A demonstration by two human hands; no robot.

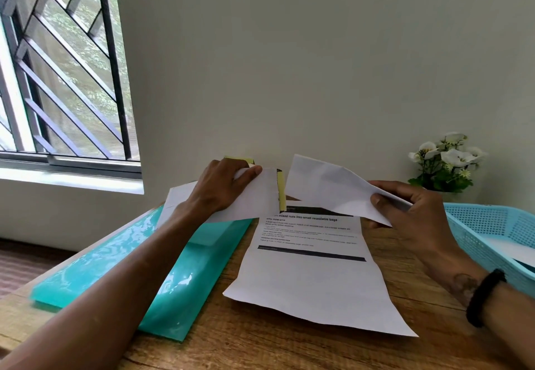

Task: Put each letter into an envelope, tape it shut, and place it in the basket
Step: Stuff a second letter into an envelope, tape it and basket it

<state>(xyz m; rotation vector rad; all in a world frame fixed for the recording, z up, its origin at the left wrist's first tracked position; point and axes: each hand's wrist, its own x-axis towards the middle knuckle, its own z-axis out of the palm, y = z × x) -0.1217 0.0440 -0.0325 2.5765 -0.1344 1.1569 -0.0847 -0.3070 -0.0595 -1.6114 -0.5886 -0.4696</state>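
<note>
The folded letter (327,187) is pinched at its near end by the right hand (405,210), thumb under and fingers over, with its free end pointing at the envelope (249,199), which the left hand (223,187) grips by the mouth, thumb on the white face. The two papers are just apart, so this looks like the insertion step, with the letter not yet inside. The next move likely calls for the left grip to hold the mouth wide while the right feeds the folded edge in squarely; the crumpled corner could catch. A yellow-and-black strip (280,193) shows at the envelope's mouth; what it is I cannot tell. Below both grips lies an open sheet (312,277) headed, in part, "mixed nuts into small resealable bags"; the smaller print is unreadable. Under the left forearm is a green folder (110,265); beyond the right wrist is the blue basket (477,225), paper already in it.
</note>
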